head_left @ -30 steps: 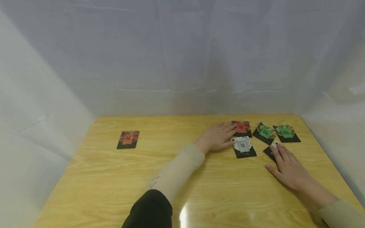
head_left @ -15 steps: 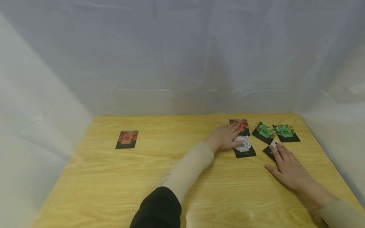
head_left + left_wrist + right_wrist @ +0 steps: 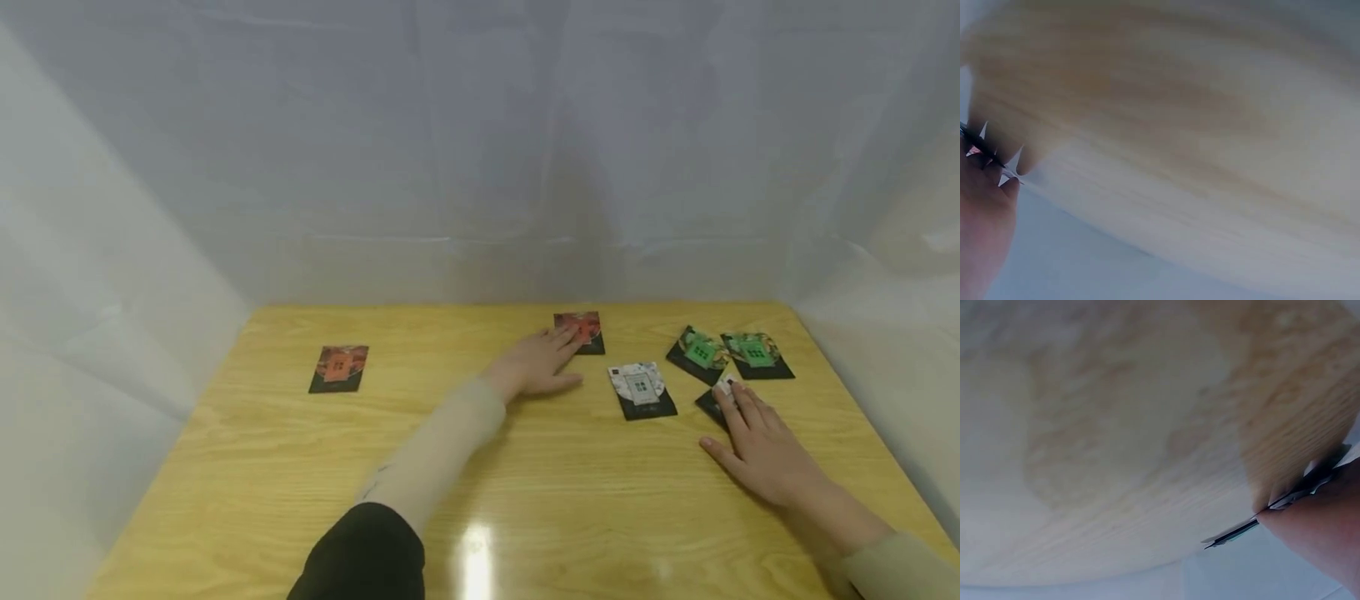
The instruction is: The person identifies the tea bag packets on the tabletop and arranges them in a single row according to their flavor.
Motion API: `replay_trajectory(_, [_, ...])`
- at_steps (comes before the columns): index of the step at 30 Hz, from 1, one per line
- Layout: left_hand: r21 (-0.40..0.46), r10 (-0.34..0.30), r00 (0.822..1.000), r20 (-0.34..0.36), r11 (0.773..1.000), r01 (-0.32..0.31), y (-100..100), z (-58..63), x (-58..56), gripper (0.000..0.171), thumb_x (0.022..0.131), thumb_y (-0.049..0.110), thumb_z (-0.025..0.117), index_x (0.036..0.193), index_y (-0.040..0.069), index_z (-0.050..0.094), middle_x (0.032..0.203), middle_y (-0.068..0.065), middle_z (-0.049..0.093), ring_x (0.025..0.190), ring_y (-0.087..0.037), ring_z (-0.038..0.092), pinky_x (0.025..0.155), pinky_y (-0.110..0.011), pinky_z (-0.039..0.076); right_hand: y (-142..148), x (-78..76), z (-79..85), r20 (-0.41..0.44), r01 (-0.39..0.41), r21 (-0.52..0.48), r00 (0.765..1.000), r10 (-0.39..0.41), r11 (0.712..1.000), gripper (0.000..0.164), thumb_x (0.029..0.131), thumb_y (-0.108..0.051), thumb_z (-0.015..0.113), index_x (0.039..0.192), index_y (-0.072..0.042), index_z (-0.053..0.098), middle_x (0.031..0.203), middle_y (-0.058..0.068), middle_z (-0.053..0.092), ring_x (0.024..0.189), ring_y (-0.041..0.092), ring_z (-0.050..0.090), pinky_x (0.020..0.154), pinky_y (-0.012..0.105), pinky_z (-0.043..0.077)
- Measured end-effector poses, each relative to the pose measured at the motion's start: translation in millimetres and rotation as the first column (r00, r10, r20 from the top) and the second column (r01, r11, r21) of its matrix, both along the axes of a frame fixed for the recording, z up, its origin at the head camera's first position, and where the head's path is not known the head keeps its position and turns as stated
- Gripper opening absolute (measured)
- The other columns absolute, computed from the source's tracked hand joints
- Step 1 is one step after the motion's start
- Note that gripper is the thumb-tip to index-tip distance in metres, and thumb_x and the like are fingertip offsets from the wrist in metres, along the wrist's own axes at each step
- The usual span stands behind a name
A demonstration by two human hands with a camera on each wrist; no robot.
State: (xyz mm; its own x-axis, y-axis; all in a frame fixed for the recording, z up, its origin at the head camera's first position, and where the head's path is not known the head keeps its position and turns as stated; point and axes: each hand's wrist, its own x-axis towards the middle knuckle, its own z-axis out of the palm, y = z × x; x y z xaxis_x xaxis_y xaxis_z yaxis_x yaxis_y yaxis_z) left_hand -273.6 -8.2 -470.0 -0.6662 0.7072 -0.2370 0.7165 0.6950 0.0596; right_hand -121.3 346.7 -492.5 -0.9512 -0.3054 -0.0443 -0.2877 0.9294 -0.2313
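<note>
My left hand (image 3: 536,363) lies flat with straight fingers on the left part of a red-and-black flat packet (image 3: 589,327) near the table's back edge. Its thumb points toward a white-and-black packet (image 3: 642,392) but is apart from it. At the right, the straight fingers of my right hand (image 3: 768,454) rest on another white-and-black packet (image 3: 708,403) and hide much of it. Just behind that one lie two green-and-black packets, a turned one (image 3: 699,353) and a straighter one (image 3: 757,355). Both wrist views show the hands only at the edge.
A second red-and-black packet (image 3: 339,368) lies alone at the left of the wooden table (image 3: 420,342). Pale hanging sheets (image 3: 480,167) stand behind the table and at both sides.
My left hand first reached right onto the red packet, then slid it left, away from the white packet and the green ones. My right hand has stayed in place.
</note>
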Motion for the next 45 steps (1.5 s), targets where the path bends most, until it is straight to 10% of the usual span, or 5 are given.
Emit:
replay_trajectory(23, [0.097, 0.015, 1.000, 0.000, 0.995, -0.015, -153.9, -9.2, 42.3, 0.087, 0.109, 0.062, 0.044, 0.171, 0.011, 0.012, 0.179, -0.014, 0.008, 0.167, -0.031, 0.016, 0.137, -0.048, 0.017, 1.2, -4.7, -7.9, -0.044, -0.008, -0.018, 0.999, 0.007, 1.000, 0.088, 0.110, -0.046, 0.054, 0.169, 0.003, 0.010, 0.169, 0.042, 0.017, 0.155, 0.060, 0.021, 0.119, 0.076, 0.027])
replay_trajectory(45, [0.127, 0.013, 0.998, -0.065, 0.992, -0.005, -234.1, -6.0, 73.5, 0.087, 0.107, 0.056, 0.053, 0.170, 0.006, 0.020, 0.178, -0.017, 0.017, 0.164, -0.036, 0.024, 0.134, -0.054, 0.025, 0.6, -10.7, -5.4, -0.036, -0.011, -0.019, 0.999, 0.011, 1.000, 0.088, 0.111, -0.046, 0.053, 0.169, 0.005, 0.011, 0.168, 0.043, 0.016, 0.155, 0.061, 0.020, 0.119, 0.077, 0.026])
